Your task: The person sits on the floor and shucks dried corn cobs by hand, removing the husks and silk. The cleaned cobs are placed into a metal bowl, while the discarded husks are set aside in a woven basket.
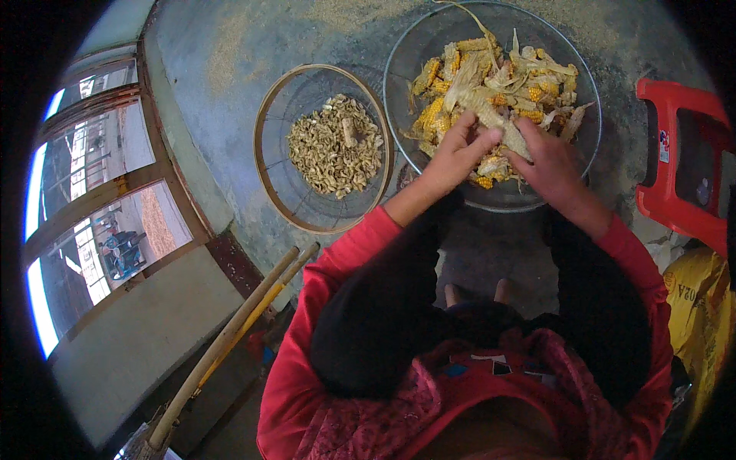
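Note:
Both hands hold one pale ear of corn (486, 112) over a wide round basin (500, 206) with a light rim. My left hand (460, 146) has its thumb and fingers at the middle of the ear, and my right hand (546, 158) grips its lower right end. Loose dry husk (460, 80) hangs at the ear's upper left end. Beneath, the basin holds a heap of corn ears with yellow kernels (431, 118) and dry husks. The hands hide part of the heap.
Left of the basin lies a round sieve with a wooden rim (261, 155), holding dried pieces (333, 149). A red plastic stool (661, 190) stands at the right, above a yellow sack (696, 310). Wooden poles (230, 339) lean at lower left, near a window wall (167, 293).

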Demonstrator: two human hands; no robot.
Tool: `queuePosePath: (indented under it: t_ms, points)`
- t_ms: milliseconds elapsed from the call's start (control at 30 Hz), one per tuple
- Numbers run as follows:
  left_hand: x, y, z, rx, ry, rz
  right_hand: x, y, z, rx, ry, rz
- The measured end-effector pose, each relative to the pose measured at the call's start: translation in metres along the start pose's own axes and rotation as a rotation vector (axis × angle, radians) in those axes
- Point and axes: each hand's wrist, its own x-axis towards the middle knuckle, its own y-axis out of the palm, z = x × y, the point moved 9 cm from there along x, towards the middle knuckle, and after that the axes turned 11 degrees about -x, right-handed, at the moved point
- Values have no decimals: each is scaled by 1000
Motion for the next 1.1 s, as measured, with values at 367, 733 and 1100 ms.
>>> queuePosePath:
  t_ms: [367, 733, 1100]
  points:
    - [-1, -24, 23, -538, -252, 38, -2, 20, 2, 20, -89, 108]
    - [-29, -141, 16, -646, -176, -530, 0, 48, -158, -779, -109, -134]
    - [-64, -222, -5, -1274, 175, -698, 3, 34, -140, -41, 209, 445]
